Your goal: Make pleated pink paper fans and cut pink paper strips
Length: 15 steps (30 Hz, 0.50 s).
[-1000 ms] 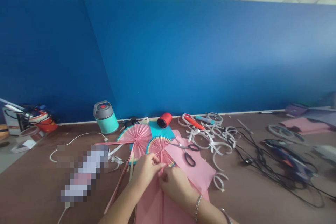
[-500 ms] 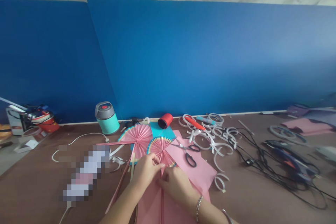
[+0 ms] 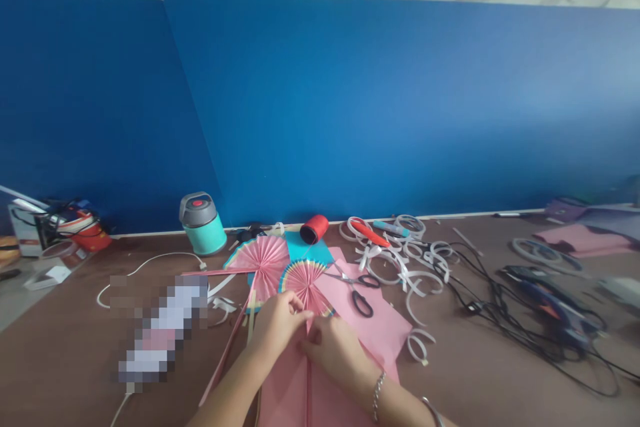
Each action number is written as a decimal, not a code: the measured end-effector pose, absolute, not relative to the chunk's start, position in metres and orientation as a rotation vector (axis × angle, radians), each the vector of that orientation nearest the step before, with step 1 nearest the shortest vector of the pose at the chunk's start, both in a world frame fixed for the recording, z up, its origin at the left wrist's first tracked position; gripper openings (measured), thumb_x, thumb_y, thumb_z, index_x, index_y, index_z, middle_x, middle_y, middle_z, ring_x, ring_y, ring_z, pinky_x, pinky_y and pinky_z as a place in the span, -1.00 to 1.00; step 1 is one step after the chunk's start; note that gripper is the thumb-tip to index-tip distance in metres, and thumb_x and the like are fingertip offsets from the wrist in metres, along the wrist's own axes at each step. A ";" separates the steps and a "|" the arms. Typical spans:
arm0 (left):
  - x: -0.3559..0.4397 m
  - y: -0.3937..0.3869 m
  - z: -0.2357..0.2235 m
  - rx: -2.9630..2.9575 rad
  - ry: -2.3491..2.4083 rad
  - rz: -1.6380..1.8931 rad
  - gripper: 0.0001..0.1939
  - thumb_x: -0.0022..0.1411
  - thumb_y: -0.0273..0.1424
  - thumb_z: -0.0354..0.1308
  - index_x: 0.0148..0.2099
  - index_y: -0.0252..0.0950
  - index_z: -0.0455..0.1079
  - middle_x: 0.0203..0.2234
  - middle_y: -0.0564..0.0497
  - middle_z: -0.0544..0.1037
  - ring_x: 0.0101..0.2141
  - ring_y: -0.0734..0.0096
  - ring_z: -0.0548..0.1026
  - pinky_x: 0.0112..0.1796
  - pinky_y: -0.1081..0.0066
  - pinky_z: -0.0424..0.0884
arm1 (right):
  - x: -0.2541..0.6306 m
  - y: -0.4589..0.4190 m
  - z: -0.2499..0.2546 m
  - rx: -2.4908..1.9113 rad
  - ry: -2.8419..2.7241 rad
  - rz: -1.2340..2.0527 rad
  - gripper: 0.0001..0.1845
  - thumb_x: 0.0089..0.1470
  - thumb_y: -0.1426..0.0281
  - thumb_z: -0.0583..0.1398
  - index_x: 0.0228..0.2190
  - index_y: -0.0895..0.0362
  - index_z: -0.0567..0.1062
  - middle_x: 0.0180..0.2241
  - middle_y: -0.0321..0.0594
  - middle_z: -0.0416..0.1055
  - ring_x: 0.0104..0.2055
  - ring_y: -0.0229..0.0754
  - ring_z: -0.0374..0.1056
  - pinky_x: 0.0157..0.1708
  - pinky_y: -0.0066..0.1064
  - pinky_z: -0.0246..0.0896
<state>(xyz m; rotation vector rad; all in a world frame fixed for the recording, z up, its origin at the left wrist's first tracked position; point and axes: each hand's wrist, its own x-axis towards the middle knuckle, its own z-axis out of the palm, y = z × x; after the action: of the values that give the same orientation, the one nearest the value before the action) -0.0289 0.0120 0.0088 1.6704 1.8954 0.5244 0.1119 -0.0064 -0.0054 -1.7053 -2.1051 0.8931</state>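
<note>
My left hand (image 3: 284, 315) and my right hand (image 3: 331, 343) meet at the near side of a pleated pink paper fan (image 3: 306, 282) with a blue and yellow rim. Both have their fingers closed in a pinch on its folded paper; the exact grip is partly hidden by the fingers. A second pink pleated fan (image 3: 263, 260) lies open just behind and to the left. Under my hands spread pink paper sheets (image 3: 373, 303), and black-handled scissors (image 3: 363, 290) rest on them. A turquoise sheet (image 3: 320, 252) shows behind the fans, with a red spool (image 3: 314, 229) on it.
A turquoise flask (image 3: 203, 223) stands at the back left, near a blurred-out device (image 3: 165, 327) with a white cable. To the right lie curled white strips (image 3: 387, 263), black cables (image 3: 493, 300) and a dark-blue tool (image 3: 550, 307). A blue panel (image 3: 350, 107) rises behind the table.
Hands and fan hold nearly the same pose. The whole view has shifted very slightly; nothing was visibly taken up or let go.
</note>
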 end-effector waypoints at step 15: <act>-0.029 0.012 0.010 1.672 1.890 0.504 -0.84 0.00 -0.27 0.22 -0.41 -0.25 0.42 -0.54 0.10 0.48 -0.46 0.40 0.44 -0.44 0.49 0.16 | 0.111 -0.005 -0.007 -1.695 -2.111 0.886 -0.94 -0.19 0.45 0.18 -0.62 0.17 0.45 -0.59 -0.28 0.41 -0.54 -0.33 0.20 -0.54 -0.53 -0.10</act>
<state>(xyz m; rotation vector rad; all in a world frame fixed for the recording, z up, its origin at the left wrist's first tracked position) -0.0287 0.0122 0.0095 1.6719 1.8900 0.5042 0.1114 -0.0050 -0.0065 -1.6954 -2.1115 0.8865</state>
